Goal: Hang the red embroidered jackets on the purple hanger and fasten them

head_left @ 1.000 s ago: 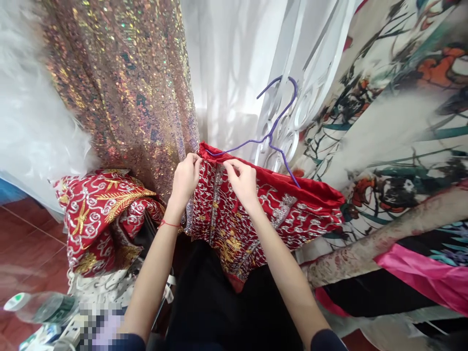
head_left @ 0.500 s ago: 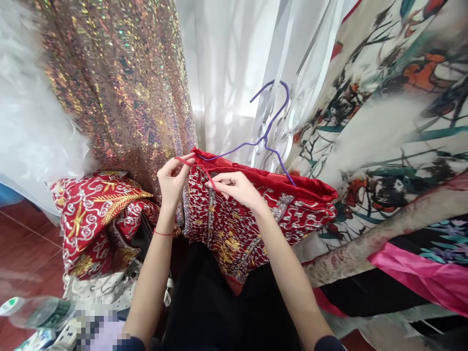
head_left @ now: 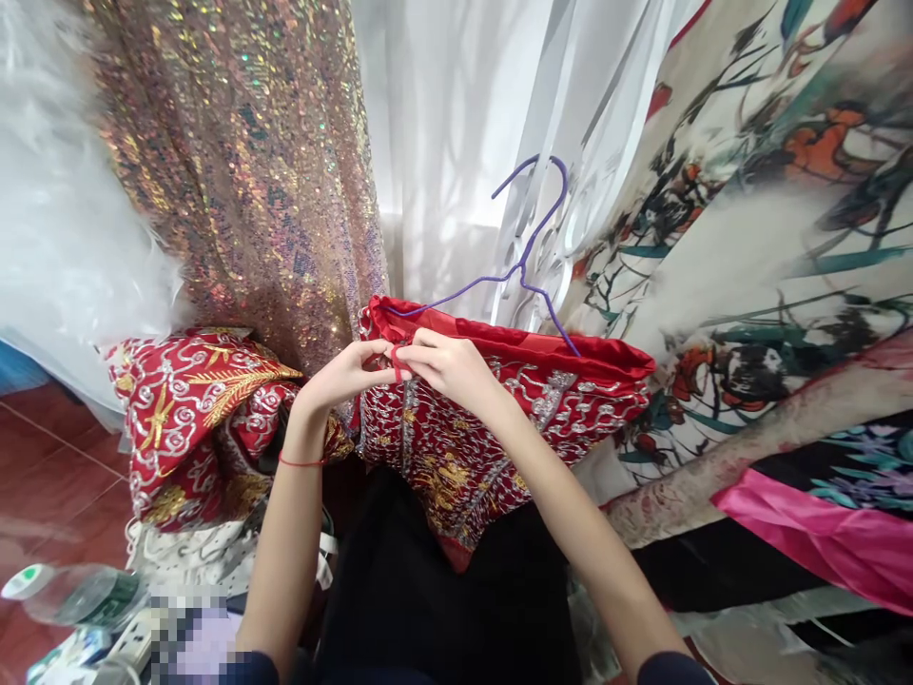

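A red garment (head_left: 456, 457) with silver and gold embroidery and a red satin top edge lies across my lap. The purple wire hanger (head_left: 526, 262) has its lower ends tucked inside that edge, its hook standing free above. At the garment's left end, my left hand (head_left: 349, 373) pinches a thin red ribbon (head_left: 398, 363). My right hand (head_left: 449, 369) closes on the same ribbon right beside it, fingertips nearly touching. The ribbon is looped between the fingers; whether it is knotted is hidden.
Another red embroidered garment (head_left: 192, 409) is heaped at the left. Behind hang a gold sequined cloth (head_left: 242, 171) and white sheer fabric (head_left: 442, 114). Floral printed cloth (head_left: 770, 209) fills the right. A plastic bottle (head_left: 78, 595) lies at the lower left, near a power strip (head_left: 139, 633).
Both hands have come together, the left moving right and down from the garment's corner. The ribbon, stretched between them before, is now bunched at the fingertips.
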The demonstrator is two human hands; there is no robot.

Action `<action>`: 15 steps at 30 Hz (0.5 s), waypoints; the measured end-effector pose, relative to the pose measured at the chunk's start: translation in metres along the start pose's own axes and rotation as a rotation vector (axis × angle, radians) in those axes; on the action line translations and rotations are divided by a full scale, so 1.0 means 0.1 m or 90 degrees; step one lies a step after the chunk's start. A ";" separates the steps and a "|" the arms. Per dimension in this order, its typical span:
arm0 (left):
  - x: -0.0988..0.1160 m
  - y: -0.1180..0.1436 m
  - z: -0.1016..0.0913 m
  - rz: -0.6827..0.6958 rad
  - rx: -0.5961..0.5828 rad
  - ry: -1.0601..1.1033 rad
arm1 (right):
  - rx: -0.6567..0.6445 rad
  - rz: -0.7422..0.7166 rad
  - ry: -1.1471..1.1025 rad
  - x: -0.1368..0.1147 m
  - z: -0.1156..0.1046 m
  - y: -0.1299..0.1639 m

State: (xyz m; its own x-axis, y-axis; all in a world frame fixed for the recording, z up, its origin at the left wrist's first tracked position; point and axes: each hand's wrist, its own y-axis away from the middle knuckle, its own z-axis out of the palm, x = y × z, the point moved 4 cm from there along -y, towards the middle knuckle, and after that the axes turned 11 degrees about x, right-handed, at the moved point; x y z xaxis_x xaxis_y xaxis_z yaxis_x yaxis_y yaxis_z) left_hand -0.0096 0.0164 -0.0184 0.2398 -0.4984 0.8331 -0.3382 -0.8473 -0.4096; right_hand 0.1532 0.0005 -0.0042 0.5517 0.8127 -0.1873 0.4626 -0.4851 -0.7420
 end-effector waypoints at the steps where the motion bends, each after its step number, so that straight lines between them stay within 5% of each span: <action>1: -0.02 0.00 0.00 -0.007 0.001 0.007 | -0.012 -0.017 0.061 -0.02 0.01 0.00; 7: -0.05 0.04 0.05 -0.058 0.044 0.078 | -0.038 -0.043 0.216 -0.13 0.04 -0.03; 15: -0.10 0.02 0.02 -0.025 0.190 0.096 | 0.047 0.033 0.238 -0.08 0.01 0.01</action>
State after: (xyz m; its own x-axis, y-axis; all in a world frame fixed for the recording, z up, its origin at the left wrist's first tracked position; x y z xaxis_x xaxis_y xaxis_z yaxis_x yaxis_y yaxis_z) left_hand -0.0115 0.0193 -0.0286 0.1032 -0.4500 0.8871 -0.0442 -0.8930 -0.4478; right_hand 0.1492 -0.0062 -0.0040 0.7943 0.6074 0.0121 0.3842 -0.4868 -0.7845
